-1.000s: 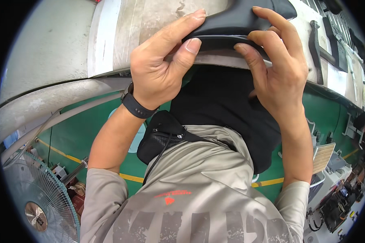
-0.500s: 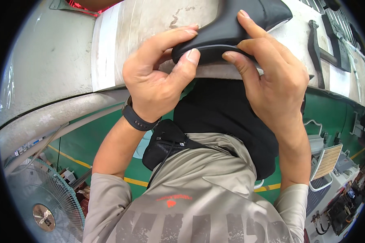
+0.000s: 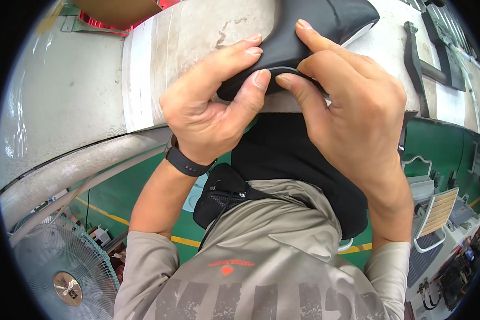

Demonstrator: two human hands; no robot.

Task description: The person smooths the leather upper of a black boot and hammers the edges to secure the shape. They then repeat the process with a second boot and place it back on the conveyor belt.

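On the worktop before me lies a smooth black piece [image 3: 296,40], rounded and narrow at its near left end and flaring wider toward the far right, with a pale patch on its right side. I cannot tell its kind. My left hand [image 3: 218,98] grips the near left end, fingers on top and thumb at the edge. My right hand [image 3: 352,96] pinches a thin dark rim strip [image 3: 285,70] along the near edge, its thumb tip close to the left thumb. An outstretched right finger rests on the upper surface. Part of the near edge is hidden by both hands.
A dark long-headed tool [image 3: 415,69], resembling a hammer, lies right of the piece. A red crate [image 3: 98,24] stands at the far left. Below the worktop's pale rounded edge [image 3: 85,157] is a floor fan [image 3: 66,272]. A slatted chair [image 3: 434,213] stands lower right.
The black piece and both hands have shifted slightly left. My right thumb has slid left along the rim, closer to my left thumb. More of the red crate shows.
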